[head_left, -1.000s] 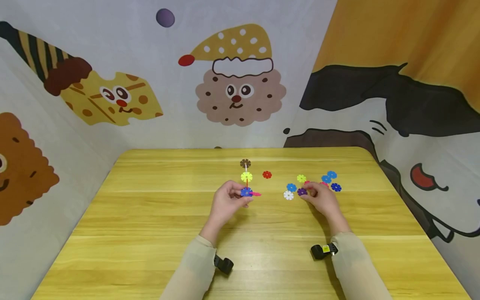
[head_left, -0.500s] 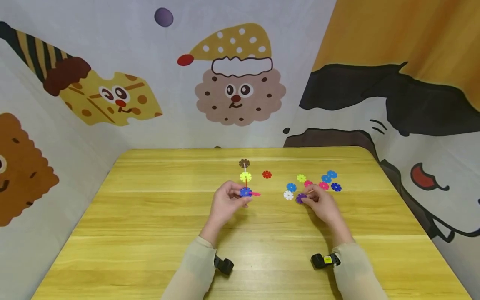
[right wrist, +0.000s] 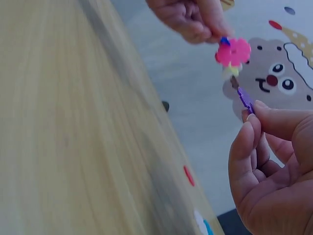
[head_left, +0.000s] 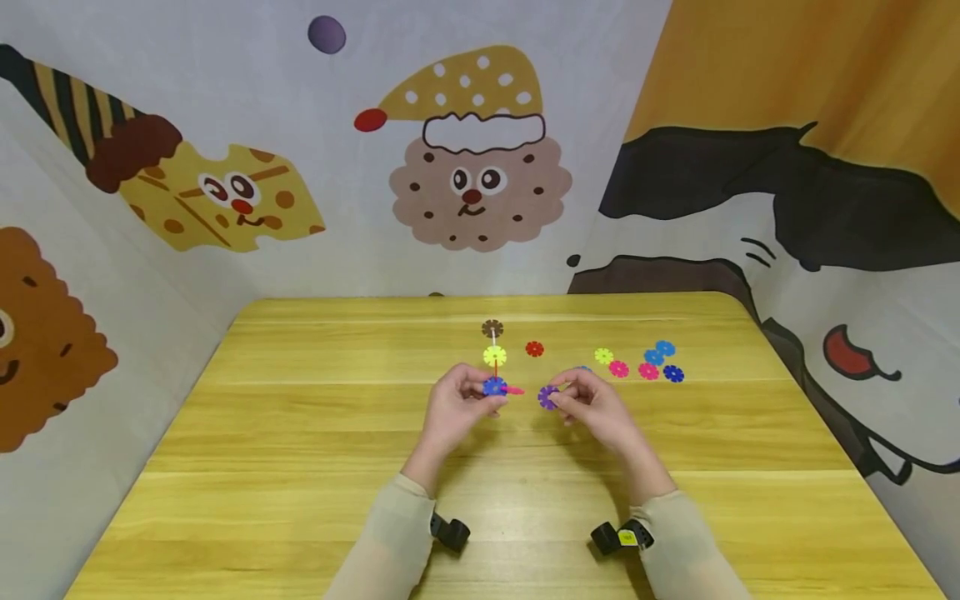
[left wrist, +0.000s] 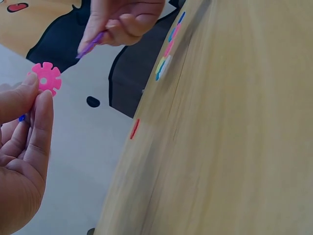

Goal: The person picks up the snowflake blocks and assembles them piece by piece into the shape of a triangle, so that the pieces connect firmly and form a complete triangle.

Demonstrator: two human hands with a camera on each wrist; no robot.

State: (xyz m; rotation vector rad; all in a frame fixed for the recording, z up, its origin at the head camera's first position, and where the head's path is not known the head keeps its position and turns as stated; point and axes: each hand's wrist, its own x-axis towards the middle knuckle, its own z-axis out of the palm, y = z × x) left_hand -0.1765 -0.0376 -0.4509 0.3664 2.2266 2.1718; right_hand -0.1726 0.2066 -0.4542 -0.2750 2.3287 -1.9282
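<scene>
My left hand [head_left: 457,404] pinches a chain of joined snowflake discs by its near end, at the blue disc [head_left: 494,387]. A pink disc [left wrist: 47,78] sticks out sideways there, seen edge-on from the head. Beyond it the chain runs through a red edge-on disc, a yellow disc [head_left: 495,356], a white edge-on one and a brown disc [head_left: 492,329] at the far end. My right hand [head_left: 596,408] pinches a purple snowflake disc [head_left: 548,397] between thumb and fingers, a short gap to the right of the pink disc. Both hands are above the table.
On the wooden table [head_left: 300,467] a red disc [head_left: 534,348] lies alone behind the hands. Further right lie a yellow-green disc [head_left: 603,356], pink discs [head_left: 618,368], light blue discs [head_left: 664,348] and a dark blue disc [head_left: 673,373]. A patterned curtain [head_left: 300,75] hangs behind the table.
My right hand has drawn the purple disc away from the loose discs and carried it left toward the chain. The left hand stays almost in place with the chain.
</scene>
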